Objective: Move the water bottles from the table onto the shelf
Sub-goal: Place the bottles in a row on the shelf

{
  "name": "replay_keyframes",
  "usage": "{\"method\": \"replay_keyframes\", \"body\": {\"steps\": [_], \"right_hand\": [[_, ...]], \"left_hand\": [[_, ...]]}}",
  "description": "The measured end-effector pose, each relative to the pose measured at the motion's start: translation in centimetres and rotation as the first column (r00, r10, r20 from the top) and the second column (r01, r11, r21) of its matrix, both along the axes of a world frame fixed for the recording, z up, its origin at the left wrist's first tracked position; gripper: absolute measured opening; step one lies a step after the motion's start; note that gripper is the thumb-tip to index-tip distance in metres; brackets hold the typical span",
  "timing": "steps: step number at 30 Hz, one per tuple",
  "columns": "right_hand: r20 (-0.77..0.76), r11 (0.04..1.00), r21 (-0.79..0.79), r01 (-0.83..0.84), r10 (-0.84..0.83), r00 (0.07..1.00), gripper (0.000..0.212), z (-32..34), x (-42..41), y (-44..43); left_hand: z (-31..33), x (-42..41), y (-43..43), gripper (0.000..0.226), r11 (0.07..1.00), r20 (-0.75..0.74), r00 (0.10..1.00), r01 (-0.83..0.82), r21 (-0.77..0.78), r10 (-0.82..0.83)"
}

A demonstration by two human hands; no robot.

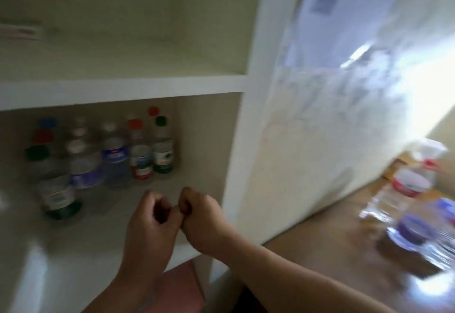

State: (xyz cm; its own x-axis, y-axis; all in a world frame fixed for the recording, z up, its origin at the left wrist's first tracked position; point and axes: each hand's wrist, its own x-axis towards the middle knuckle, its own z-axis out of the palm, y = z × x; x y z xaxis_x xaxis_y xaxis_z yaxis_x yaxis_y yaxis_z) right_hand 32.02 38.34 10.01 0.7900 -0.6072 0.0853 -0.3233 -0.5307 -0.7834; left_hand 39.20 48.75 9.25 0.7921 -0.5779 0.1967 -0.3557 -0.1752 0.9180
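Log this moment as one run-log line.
left hand: empty, curled | right hand: empty, curled | water bottles: grouped on lower shelf | bottles: on wooden table

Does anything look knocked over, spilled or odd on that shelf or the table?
Nothing stands out, though the picture is blurred. The bottles on the shelf stand upright in rows, and more bottles wait on the table. Both hands, left and right, are empty.

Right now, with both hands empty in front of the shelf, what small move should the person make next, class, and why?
Probably swing the right hand across to the wooden table and grasp the nearest clear plastic bottle with the purple label. Both the right and the left hand are curled and hold nothing, a row of bottles already stands on the white shelf, and several bottles remain on the table.
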Motion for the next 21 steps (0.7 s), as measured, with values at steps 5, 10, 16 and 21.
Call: {"method": "replay_keyframes", "body": {"steps": [5, 10, 16, 21], "right_hand": [[0.043, 0.980, -0.109, 0.167, -0.163, 0.986, 0.035, 2.8, -12.8, -5.4], [-0.017, 0.933, -0.164, 0.321, -0.328, 0.945, 0.036, 1.5, -24.7, -10.7], [-0.126, 0.845, -0.081, 0.529, -0.535, 0.835, 0.030, -7.2, -36.6, -17.2], [-0.299, 0.788, 0.015, 0.616, -0.584, 0.754, 0.018, -13.3, -47.2, -24.3]], "left_hand": [[1.8, -9.7, -7.4, 0.033, 0.948, 0.044, 0.952, 0.305, -0.089, -0.302], [0.5, -19.0, -14.5, 0.038, 0.831, 0.060, 0.833, 0.552, -0.064, -0.549], [-6.6, -28.2, -23.6, 0.035, 0.672, -0.025, 0.685, 0.720, 0.170, -0.728], [-11.4, -36.2, -31.4, 0.015, 0.567, -0.116, 0.636, 0.744, 0.352, -0.763]]}}
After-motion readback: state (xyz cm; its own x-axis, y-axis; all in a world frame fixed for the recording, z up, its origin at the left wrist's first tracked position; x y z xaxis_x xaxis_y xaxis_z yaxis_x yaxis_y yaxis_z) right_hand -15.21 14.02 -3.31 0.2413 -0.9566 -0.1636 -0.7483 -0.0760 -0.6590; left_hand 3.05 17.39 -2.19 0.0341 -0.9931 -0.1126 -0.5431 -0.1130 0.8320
